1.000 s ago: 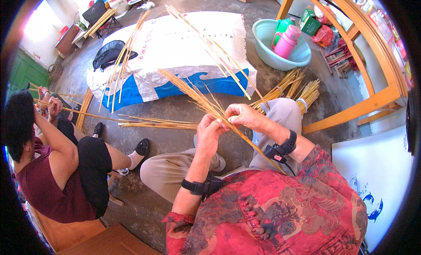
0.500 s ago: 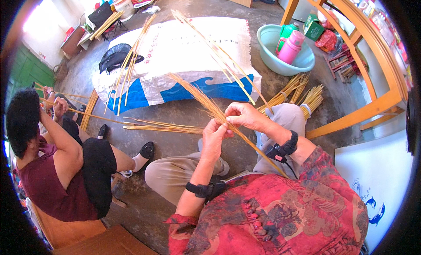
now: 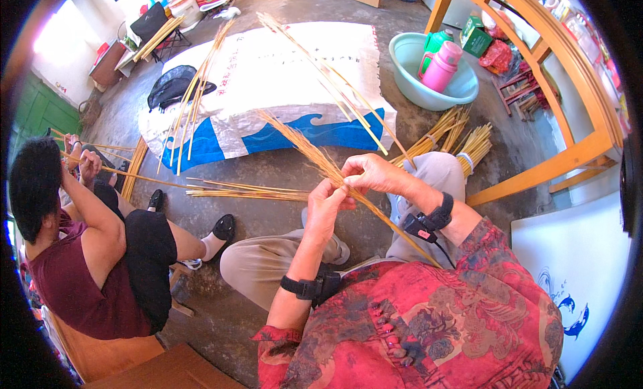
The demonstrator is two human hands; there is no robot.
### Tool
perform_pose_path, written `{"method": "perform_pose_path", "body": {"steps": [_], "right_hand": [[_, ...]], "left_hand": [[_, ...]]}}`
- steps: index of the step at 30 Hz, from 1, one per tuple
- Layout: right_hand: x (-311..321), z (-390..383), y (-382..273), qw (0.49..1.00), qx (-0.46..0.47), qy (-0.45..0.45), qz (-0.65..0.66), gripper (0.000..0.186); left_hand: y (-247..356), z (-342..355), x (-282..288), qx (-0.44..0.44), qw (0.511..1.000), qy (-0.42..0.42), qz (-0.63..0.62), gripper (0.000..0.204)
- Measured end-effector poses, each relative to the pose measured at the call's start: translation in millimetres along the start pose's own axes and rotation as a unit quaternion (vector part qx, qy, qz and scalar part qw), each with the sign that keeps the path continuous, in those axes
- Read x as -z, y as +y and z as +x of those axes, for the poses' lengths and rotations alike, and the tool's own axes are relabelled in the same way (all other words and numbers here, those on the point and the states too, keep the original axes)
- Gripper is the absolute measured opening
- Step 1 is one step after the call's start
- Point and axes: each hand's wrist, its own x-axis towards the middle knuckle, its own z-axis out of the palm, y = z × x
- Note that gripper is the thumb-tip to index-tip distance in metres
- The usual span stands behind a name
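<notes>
A feathery dried reed plume (image 3: 301,144) slants across my lap, its bushy head pointing away and its bare stalk (image 3: 398,234) running back toward my shirt. My left hand (image 3: 327,205) grips it from below, just under the plume. Close against it, my right hand (image 3: 367,175) pinches the same spot between thumb and fingers. Both hands are closed on the reed, and the fingertips partly hide the stalk there. Several loose stalks (image 3: 248,192) lie on the floor to the left of my hands.
A white and blue sheet (image 3: 295,61) with long stalks and a black bag (image 3: 175,86) covers the floor ahead. To the right are tied stalk bundles (image 3: 475,148), a basin (image 3: 439,102) with flasks and a wooden frame (image 3: 556,171). A seated person (image 3: 87,255) handles stalks at left.
My hands stay at the same place on the reed, with only a slight shift of the fingers. The whole view has moved a little.
</notes>
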Motion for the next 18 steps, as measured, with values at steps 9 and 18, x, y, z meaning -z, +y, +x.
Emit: {"method": "perform_pose_path", "body": {"steps": [9,18], "right_hand": [[-0.1,3.7,-5.5,1.000,-0.009,-0.003,0.005,0.021],[11.9,26.1,-13.8,0.997,0.025,-0.054,0.050,0.021]], "left_hand": [[10.5,-2.3,-3.5,-0.017,0.999,0.031,-0.028,0.014],[30.3,17.3,13.4,-0.047,0.998,0.044,-0.010,0.010]]}}
